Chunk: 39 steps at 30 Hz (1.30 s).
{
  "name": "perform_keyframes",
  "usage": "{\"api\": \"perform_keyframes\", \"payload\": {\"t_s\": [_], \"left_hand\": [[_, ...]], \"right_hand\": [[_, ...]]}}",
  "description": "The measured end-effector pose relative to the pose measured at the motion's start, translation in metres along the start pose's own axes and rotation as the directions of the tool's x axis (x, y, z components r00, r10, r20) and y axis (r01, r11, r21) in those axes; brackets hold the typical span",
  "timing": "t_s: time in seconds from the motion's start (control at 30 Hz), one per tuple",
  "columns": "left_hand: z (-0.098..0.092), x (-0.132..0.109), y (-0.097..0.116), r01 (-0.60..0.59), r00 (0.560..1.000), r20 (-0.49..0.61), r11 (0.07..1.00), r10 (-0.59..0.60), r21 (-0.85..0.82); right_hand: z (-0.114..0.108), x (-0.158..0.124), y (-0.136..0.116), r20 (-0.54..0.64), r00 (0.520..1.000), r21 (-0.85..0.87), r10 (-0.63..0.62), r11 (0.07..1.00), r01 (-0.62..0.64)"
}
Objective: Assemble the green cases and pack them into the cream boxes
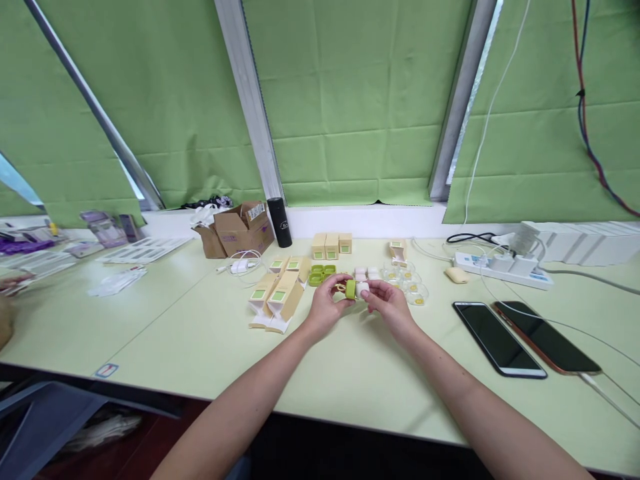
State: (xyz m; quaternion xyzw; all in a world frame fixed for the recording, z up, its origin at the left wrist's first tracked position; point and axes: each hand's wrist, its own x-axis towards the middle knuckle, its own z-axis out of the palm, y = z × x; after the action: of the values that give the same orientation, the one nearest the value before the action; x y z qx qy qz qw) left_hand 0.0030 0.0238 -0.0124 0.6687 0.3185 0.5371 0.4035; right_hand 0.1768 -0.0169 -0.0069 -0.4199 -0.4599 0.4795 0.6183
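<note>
My left hand (327, 305) and my right hand (387, 303) meet over the middle of the pale green table (165, 333). Together they pinch a small case, green on the left and white on the right (356, 289), with a yellowish bit at its left side. Just behind the hands lie open green cases (321, 274), small pink-white cases (367, 273) and several clear round lids with yellow centres (407, 283). Tan cartons (277, 298) lie open to the left of my left hand.
Three small tan boxes (331, 245) stand at the back beside a black cylinder (280, 223) and a brown cardboard box (240, 230). Two phones (520, 337) lie at the right, near a white power strip (503, 267) with cables. Another person's hand (10, 280) shows at far left.
</note>
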Motion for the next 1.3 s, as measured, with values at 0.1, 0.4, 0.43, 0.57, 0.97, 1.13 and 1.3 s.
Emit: {"api": "perform_keyframes", "payload": {"t_s": [0.1, 0.4, 0.43, 0.57, 0.97, 1.13, 1.3], "left_hand": [[0.0004, -0.0016, 0.0002, -0.020, 1.000, 0.006, 0.999, 0.019, 0.041], [0.0012, -0.0046, 0.0055, -0.050, 0.999, 0.025, 0.991, 0.048, 0.124], [0.0011, -0.0047, 0.0057, -0.052, 0.998, 0.024, 0.990, 0.050, 0.132], [0.0003, -0.0050, 0.0052, -0.066, 0.998, 0.028, 0.986, 0.062, 0.151], [0.0013, -0.0057, 0.0063, -0.081, 0.997, 0.030, 0.988, 0.077, 0.131], [0.0021, -0.0063, 0.0075, -0.085, 0.996, 0.031, 0.987, 0.081, 0.137], [0.0010, -0.0065, 0.0064, -0.086, 0.996, 0.036, 0.987, 0.082, 0.138]], "right_hand": [[0.0005, 0.0003, 0.0024, 0.001, 1.000, -0.018, -0.012, 1.000, 0.012], [0.0012, -0.0017, 0.0023, 0.020, 0.999, -0.052, -0.030, 0.998, 0.031], [0.0013, -0.0018, 0.0024, 0.017, 0.999, -0.052, -0.030, 0.998, 0.031], [0.0017, -0.0023, 0.0023, 0.020, 1.000, -0.044, -0.023, 0.999, 0.024], [0.0023, -0.0046, -0.0014, 0.052, 0.999, -0.044, -0.012, 0.999, 0.014], [0.0037, -0.0049, -0.0002, 0.044, 0.999, -0.045, -0.006, 0.999, 0.008], [0.0038, -0.0066, -0.0006, 0.046, 0.999, -0.033, -0.021, 0.999, 0.022]]}}
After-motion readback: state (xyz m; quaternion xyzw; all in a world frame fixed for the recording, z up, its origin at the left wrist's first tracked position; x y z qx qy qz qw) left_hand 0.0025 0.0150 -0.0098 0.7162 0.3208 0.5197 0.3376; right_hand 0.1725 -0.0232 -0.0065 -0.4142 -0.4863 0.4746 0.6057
